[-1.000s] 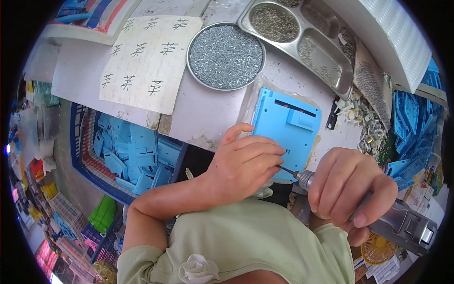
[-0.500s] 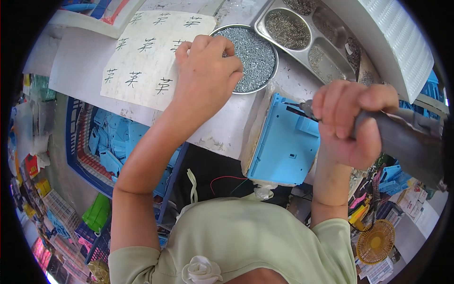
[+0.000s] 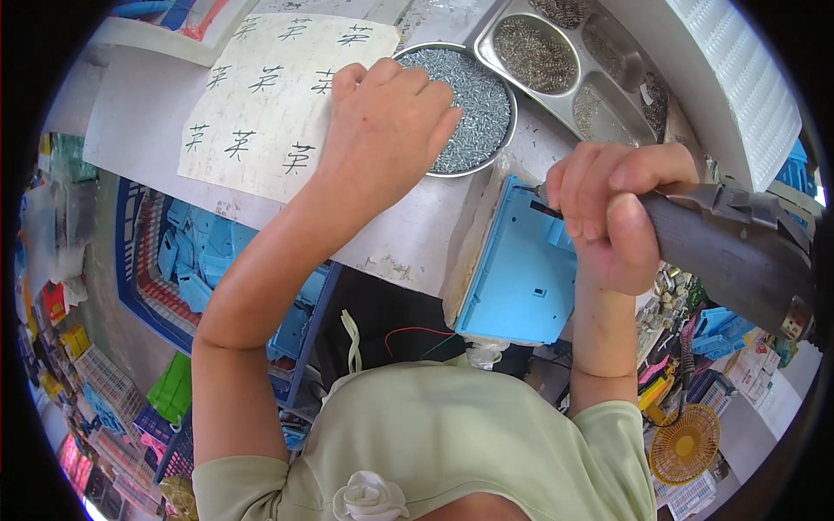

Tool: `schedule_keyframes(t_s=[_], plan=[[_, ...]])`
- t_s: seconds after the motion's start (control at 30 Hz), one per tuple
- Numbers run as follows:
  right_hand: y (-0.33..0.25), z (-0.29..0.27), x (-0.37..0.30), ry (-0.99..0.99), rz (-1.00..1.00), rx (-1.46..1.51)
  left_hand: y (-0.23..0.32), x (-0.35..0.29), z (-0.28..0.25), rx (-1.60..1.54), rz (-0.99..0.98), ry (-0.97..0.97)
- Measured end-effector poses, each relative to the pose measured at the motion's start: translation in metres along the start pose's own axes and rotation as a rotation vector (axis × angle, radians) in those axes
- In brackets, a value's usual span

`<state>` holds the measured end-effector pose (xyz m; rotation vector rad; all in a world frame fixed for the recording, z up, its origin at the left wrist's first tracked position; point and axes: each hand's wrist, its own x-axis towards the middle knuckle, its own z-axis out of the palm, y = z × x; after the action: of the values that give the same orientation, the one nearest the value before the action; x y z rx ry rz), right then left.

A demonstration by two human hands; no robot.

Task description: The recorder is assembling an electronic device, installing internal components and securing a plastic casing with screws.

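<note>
My left hand [image 3: 387, 123] rests over the left edge of a round metal dish of small silver screws [image 3: 482, 106]. Its fingers are curled in, and the fingertips and whatever they pinch are hidden beneath. My right hand [image 3: 618, 204] is wrapped round a dark powered screwdriver [image 3: 717, 234], which lies tilted with its tip toward the left. Below that tip is a light-blue plastic panel [image 3: 514, 282] with small holes, seated on a pale padded block. The screwdriver's tip is over the panel's upper corner; whether it touches cannot be told.
A metal compartment tray [image 3: 566, 104] with small springs and hardware stands behind the dish. Paper with handwritten characters [image 3: 252, 113] lies at the left. A blue basket [image 3: 130, 252] of blue plastic parts sits below the table edge. A white ridged box [image 3: 721, 78] stands at the right.
My left hand has shifted slightly right over the screw dish. My right hand and the screwdriver have moved a little left and down, toward the panel's upper corner.
</note>
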<state>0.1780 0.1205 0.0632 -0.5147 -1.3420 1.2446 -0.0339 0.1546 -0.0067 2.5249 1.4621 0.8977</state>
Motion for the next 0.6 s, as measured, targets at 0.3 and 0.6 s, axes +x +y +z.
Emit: schedule_keyframes(t_s=[0.3, 0.6], plan=[[-0.002, 0.004, -0.003, 0.043, 0.047, -0.203, -0.007, 0.009, -0.006, -0.073, 0.015, -0.045], [-0.012, 0.018, -0.018, 0.030, 0.068, -0.155, 0.017, -0.018, -0.008, -0.284, 0.037, 0.027]])
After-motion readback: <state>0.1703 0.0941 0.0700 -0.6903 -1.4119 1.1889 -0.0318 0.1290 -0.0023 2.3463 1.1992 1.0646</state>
